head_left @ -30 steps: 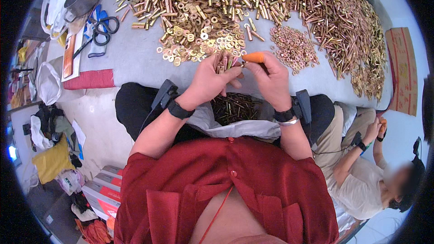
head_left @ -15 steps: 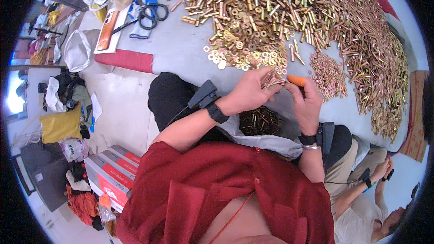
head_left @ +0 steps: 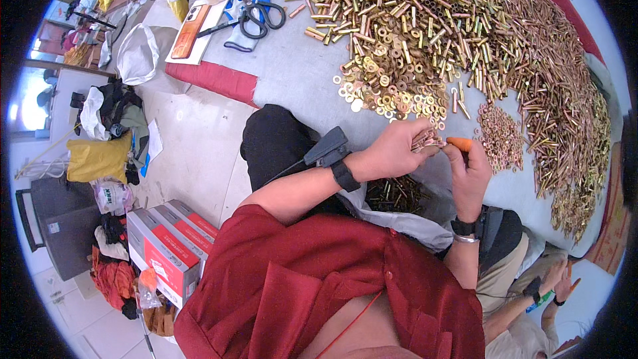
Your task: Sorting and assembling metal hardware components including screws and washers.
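Observation:
My left hand [head_left: 392, 151] is closed around a bunch of small pinkish-gold metal sleeves [head_left: 427, 139], their ends sticking out past the fingers. Against that bunch, my right hand [head_left: 470, 179] pinches thumb to forefinger; whatever lies between the fingertips is too small to tell. An orange finger cover [head_left: 459, 143] sits on the right forefinger. Just beyond the hands, flat gold washers [head_left: 405, 96] lie in a heap, merging into a large pile of metal tubes [head_left: 438, 6]. To the right is a patch of small pinkish rings [head_left: 500, 138]. Below the hands, an open sack holds dark metal pieces [head_left: 395, 194].
Black-handled scissors [head_left: 256, 21] lie on a blue-and-white glove, beside an orange phone [head_left: 191, 32]. Red-and-grey boxes [head_left: 169, 246] stand on the floor to my left. At lower right, another person's hands [head_left: 558, 282] are at work close by.
The whole view has shifted, so the scene sits further right and lower. My hands stay together at the bunch. The other person's hands have changed pose, with fingers now extended.

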Demonstrator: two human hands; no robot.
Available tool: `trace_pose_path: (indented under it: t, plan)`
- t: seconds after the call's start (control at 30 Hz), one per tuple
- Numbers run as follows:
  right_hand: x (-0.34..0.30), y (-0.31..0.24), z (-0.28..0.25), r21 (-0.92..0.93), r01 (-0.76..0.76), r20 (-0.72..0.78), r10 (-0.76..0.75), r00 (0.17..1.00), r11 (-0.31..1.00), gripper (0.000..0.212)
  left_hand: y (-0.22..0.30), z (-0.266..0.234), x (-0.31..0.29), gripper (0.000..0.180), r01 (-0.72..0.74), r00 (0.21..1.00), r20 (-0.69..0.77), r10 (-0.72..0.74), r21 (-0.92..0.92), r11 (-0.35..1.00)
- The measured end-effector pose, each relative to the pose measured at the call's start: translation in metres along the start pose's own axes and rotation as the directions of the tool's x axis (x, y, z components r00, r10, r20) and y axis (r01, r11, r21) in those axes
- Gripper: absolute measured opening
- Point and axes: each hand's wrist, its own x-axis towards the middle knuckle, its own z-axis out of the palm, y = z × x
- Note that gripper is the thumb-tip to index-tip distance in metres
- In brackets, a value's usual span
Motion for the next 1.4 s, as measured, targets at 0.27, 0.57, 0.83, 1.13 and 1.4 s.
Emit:
trace_pose_path:
  t: [0.27,0.57,0.83,1.13,1.4]
  plan:
    - [0.011,0.000,-0.001,-0.099,0.076,-0.036,-0.079,0.996,0.992,0.015,0.008,0.005,0.005,0.023,0.257,0.966,0.094,-0.240,-0.429,0.866]
    - [0.015,-0.012,0.002,0.231,-0.273,0.130,0.249,0.960,0.934,0.030,0.010,-0.002,0.005,0.019,0.360,0.932,0.141,-0.333,-0.442,0.821]
    - [-0.002,0.033,0.016,0.905,-0.195,0.093,0.270,0.958,0.379,0.075,0.005,-0.007,0.010,0.023,0.348,0.937,0.217,-0.273,-0.641,0.684]
    - [0.000,0.022,0.017,0.845,-0.247,0.125,0.274,0.953,0.474,0.071,0.001,-0.008,0.009,0.021,0.356,0.933,0.215,-0.288,-0.661,0.660]
    - [0.026,0.034,0.008,-0.006,-0.105,-0.294,0.098,0.951,0.994,0.021,0.008,0.000,0.005,0.019,0.391,0.915,0.220,-0.337,-0.293,0.872]
